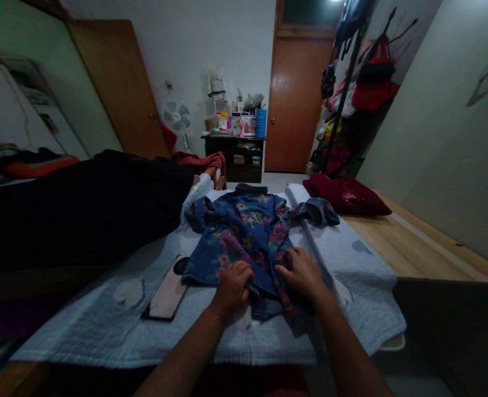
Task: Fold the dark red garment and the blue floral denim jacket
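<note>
A dark blue floral shirt (247, 229) lies spread on a pale blue quilted cover (103, 331), its collar at the far side and its sleeves out to both sides. My left hand (234, 286) is closed on the shirt's near edge, fingers curled into the cloth. Right of it, my right hand (300, 273) grips the front of the shirt, with thumb and fingers pinching the fabric. A pink phone (168, 292) with a round dark camera area rests on the cover, left of the shirt.
Black clothing (82, 215) is heaped at the left. A dark red cushion (347, 196) sits on the wooden boards (413, 242) at the right. Farther back stand a dark cabinet (235, 160), a white fan (176, 118) and a rack with hanging bags (371, 82).
</note>
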A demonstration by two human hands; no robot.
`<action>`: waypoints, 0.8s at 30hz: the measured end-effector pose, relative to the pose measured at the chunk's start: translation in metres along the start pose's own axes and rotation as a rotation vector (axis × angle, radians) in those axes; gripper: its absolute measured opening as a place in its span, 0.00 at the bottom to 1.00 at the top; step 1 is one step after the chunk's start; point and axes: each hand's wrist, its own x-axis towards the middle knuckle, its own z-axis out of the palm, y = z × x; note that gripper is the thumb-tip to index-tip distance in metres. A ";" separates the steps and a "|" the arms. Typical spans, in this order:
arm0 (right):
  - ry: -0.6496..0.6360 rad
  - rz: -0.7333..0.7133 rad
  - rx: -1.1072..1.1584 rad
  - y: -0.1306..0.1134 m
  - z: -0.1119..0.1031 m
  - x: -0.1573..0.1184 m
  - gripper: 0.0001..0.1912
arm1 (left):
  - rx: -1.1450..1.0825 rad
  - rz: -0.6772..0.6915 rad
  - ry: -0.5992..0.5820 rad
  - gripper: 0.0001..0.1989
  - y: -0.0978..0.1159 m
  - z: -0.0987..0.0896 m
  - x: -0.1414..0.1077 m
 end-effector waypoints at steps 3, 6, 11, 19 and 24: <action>-0.050 -0.013 -0.090 -0.019 0.014 0.003 0.28 | 0.012 -0.007 -0.094 0.14 -0.002 0.002 0.000; -0.050 0.009 -0.174 -0.027 0.023 0.008 0.20 | 0.018 0.013 -0.148 0.17 -0.001 0.003 0.000; -0.076 0.050 -0.052 -0.008 -0.001 0.033 0.15 | 0.040 0.032 -0.159 0.21 -0.002 0.003 -0.001; 0.258 0.256 -0.174 0.050 -0.044 0.047 0.23 | 0.062 -0.002 -0.148 0.12 -0.004 -0.001 0.000; 0.265 0.196 -0.387 0.050 -0.031 0.044 0.29 | 0.022 -0.050 -0.237 0.13 -0.002 -0.004 -0.001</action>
